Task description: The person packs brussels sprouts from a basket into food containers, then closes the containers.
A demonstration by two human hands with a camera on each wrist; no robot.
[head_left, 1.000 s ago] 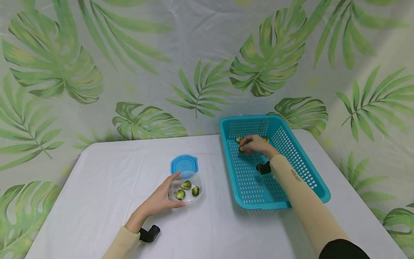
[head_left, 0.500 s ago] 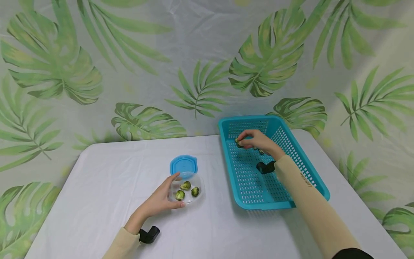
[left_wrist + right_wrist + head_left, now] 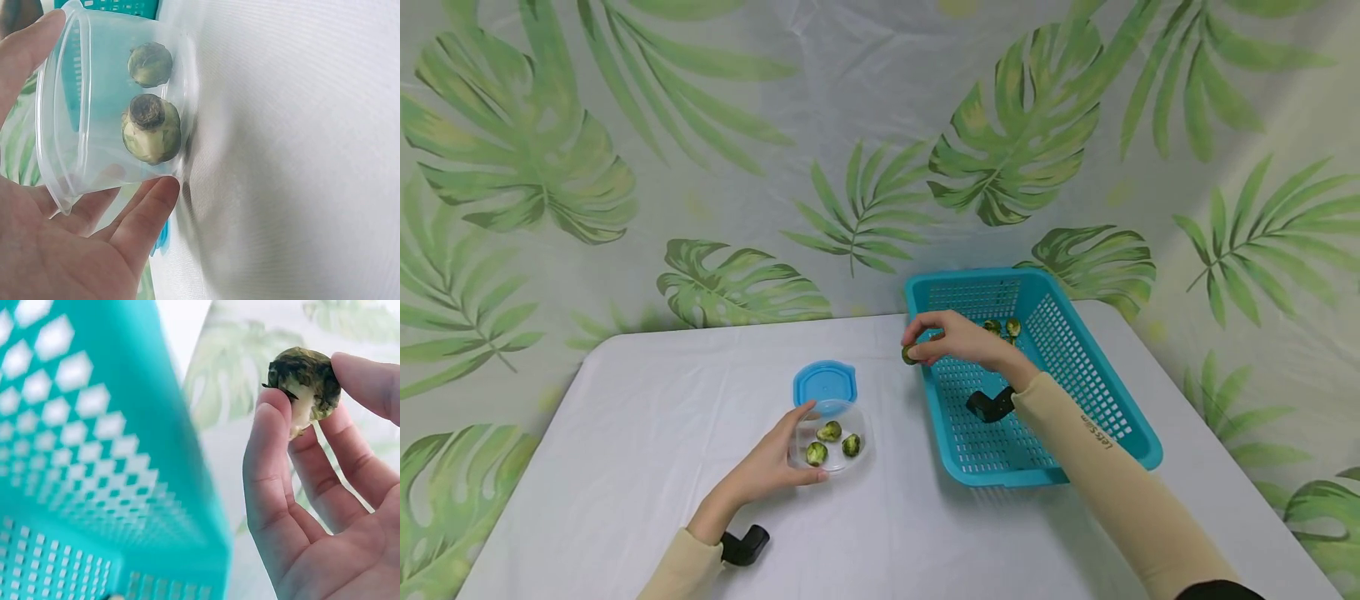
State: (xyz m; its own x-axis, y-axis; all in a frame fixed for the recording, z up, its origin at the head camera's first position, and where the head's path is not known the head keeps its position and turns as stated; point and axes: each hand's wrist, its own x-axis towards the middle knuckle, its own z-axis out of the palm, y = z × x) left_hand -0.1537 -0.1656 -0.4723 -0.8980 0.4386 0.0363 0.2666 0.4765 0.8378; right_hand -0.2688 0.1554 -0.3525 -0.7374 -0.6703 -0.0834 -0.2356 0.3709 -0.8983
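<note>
My right hand (image 3: 958, 340) pinches a Brussels sprout (image 3: 304, 387) between thumb and fingers, over the left rim of the turquoise basket (image 3: 951, 462). The sprout has dark, wilted outer leaves and a pale patch. My left hand (image 3: 775, 458) grips a clear plastic tub (image 3: 863, 457) by its side, thumb at the near edge and fingers at the far edge. Inside the tub lie three sprouts (image 3: 817, 453); the left wrist view shows two of them, one with its cut brown stem (image 3: 148, 111) facing the camera. The tub stands upright on the white tablecloth.
Just behind the tub lies a blue lid (image 3: 824, 382), partly overlapped by the tub's rim. More sprouts (image 3: 1012, 327) sit at the far end of the basket, partly hidden by my right hand. A leaf-patterned curtain (image 3: 865, 208) hangs behind the table (image 3: 662, 417).
My right hand has picked up a sprout inside the basket, lifted it and carried it left to the basket's rim. My left hand and the tub have stayed in place.
</note>
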